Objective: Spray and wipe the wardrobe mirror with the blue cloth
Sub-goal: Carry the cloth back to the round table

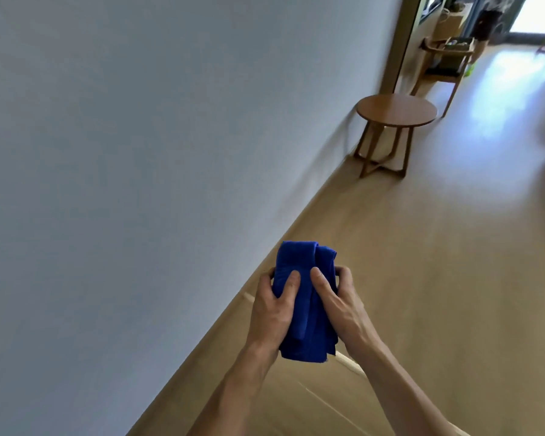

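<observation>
From where I stand this looks like the getting-ready step: the cloth is being gathered and folded, and no wiping is under way. No mirror or spray bottle shows anywhere, so I'd say the next move calls for finding both, freeing one hand for the bottle and keeping the folded pad in the other.

On the left runs a plain pale wall (107, 152). In front of it, low and near the middle, the left hand (272, 313) grips the cloth (299, 262), thumb pressed on its front and fingers curled behind. The right hand (337, 306) grips the other edge the same way. The cloth is held up in the air between them, over the floor (422, 262). It is deep blue, soft and thick, bunched into loose upright folds, with its lower edge hanging below the palms. Farther right, well apart, stands a round table (396, 110).
</observation>
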### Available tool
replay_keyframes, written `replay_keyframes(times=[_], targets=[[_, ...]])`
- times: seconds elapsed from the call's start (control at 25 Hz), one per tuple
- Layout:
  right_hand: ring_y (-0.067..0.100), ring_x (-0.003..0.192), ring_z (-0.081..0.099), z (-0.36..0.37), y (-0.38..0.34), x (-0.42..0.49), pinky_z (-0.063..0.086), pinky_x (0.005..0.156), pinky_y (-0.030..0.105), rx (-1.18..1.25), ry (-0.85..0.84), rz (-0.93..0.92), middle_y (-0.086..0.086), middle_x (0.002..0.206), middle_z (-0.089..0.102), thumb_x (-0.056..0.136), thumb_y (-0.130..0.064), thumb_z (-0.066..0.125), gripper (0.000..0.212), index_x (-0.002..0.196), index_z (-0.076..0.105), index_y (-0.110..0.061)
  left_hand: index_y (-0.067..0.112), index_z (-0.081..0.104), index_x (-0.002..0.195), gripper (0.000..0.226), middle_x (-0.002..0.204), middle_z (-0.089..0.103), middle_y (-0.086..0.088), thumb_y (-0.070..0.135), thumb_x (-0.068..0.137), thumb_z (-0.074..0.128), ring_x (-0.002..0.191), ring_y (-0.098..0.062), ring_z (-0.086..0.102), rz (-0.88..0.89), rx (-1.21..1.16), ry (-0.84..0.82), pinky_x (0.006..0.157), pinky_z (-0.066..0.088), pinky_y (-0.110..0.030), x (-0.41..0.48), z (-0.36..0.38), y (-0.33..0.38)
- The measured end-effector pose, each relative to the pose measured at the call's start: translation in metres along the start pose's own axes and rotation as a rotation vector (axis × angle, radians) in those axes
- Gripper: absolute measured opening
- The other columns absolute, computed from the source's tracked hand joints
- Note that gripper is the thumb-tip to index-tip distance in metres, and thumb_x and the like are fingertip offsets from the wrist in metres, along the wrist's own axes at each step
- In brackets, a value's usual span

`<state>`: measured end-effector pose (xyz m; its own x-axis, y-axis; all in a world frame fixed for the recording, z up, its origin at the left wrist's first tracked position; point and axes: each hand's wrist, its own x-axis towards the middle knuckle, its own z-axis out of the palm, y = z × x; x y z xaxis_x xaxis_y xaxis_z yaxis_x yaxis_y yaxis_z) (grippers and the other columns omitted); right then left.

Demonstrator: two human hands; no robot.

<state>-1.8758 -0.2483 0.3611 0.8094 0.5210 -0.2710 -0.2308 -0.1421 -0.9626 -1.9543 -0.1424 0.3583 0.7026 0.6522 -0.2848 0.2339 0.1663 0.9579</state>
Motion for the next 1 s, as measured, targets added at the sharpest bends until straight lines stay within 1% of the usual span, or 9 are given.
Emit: replay_keyframes(times=[0.12,0.2,0.32,0.4,0.52,0.68,0.8,0.92,1.0], targets=[[0.012,0.089,0.068,-0.041,-0.004,0.021,0.051,0.066,0.024,0.023,0.102,0.041,-0.002,0.105,0.067,0.094,-0.056,0.056,0.037,0.111,0.053,-0.023,0.031,0.056,0.127,0.037,0.11,0.072,0.01,0.051,0.096,0.062,0.093,-0.006,0.073,0.022,0.053,-0.116,0.082,0.063,-0.033,0.03,0.046,0.005],[0.014,0.087,0.067,-0.06,-0.006,0.036,0.053,0.067,0.026,0.036,0.133,0.062,0.003,0.104,0.068,0.093,-0.055,0.059,0.036,0.107,0.056,-0.021,0.03,0.055,0.127,0.041,0.112,0.072,0.008,0.053,0.095,0.062,0.096,-0.009,0.073,0.013,0.061,-0.158,0.084,0.063,-0.036,0.05,0.067,0.007],[0.017,0.095,0.07,-0.08,-0.009,0.063,0.06,0.078,0.033,0.058,0.172,0.059,0.002,0.108,0.07,0.093,-0.052,0.061,0.03,0.108,0.06,-0.025,0.031,0.053,0.129,0.044,0.113,0.071,0.009,0.056,0.093,0.063,0.098,-0.009,0.073,0.012,0.105,-0.202,0.088,0.062,-0.041,0.079,0.095,0.004],[0.014,0.096,0.07,-0.095,-0.012,0.094,0.06,0.082,0.034,0.066,0.217,0.063,-0.003,0.107,0.071,0.094,-0.051,0.061,0.026,0.11,0.061,-0.031,0.031,0.051,0.131,0.047,0.112,0.07,0.011,0.058,0.094,0.061,0.098,-0.007,0.071,0.022,0.129,-0.251,0.088,0.061,-0.038,0.113,0.118,0.01],[0.011,0.096,0.07,-0.112,-0.025,0.16,0.059,0.084,0.034,0.053,0.261,0.076,-0.006,0.107,0.071,0.094,-0.05,0.061,0.024,0.111,0.061,-0.034,0.031,0.05,0.132,0.045,0.11,0.068,0.012,0.056,0.096,0.057,0.095,-0.005,0.069,0.019,0.174,-0.282,0.08,0.059,-0.027,0.18,0.15,0.024],[0.007,0.095,0.071,-0.134,-0.046,0.229,0.059,0.085,0.033,0.057,0.303,0.097,-0.01,0.108,0.072,0.095,-0.047,0.062,0.023,0.115,0.06,-0.036,0.031,0.051,0.13,0.043,0.106,0.069,0.012,0.056,0.095,0.058,0.092,-0.006,0.07,0.005,0.202,-0.338,0.08,0.06,-0.03,0.252,0.186,0.047],[0.007,0.094,0.071,-0.161,-0.06,0.272,0.059,0.085,0.032,0.09,0.37,0.102,-0.009,0.107,0.073,0.095,-0.045,0.064,0.023,0.114,0.061,-0.032,0.031,0.052,0.128,0.041,0.106,0.068,0.014,0.055,0.095,0.058,0.09,-0.003,0.07,0.012,0.222,-0.399,0.074,0.056,-0.024,0.297,0.224,0.063],[0.007,0.093,0.071,-0.195,-0.069,0.307,0.059,0.083,0.032,0.104,0.422,0.115,-0.009,0.105,0.073,0.094,-0.044,0.064,0.021,0.111,0.061,-0.032,0.027,0.051,0.132,0.047,0.11,0.067,0.011,0.055,0.095,0.059,0.095,-0.005,0.069,0.008,0.237,-0.451,0.076,0.057,-0.024,0.33,0.266,0.074],[0.007,0.092,0.071,-0.219,-0.073,0.328,0.059,0.082,0.031,0.103,0.436,0.113,-0.01,0.105,0.073,0.094,-0.044,0.065,0.02,0.11,0.061,-0.033,0.025,0.051,0.133,0.048,0.111,0.068,0.01,0.054,0.095,0.059,0.094,-0.004,0.069,0.004,0.243,-0.457,0.073,0.056,-0.021,0.347,0.293,0.078]])
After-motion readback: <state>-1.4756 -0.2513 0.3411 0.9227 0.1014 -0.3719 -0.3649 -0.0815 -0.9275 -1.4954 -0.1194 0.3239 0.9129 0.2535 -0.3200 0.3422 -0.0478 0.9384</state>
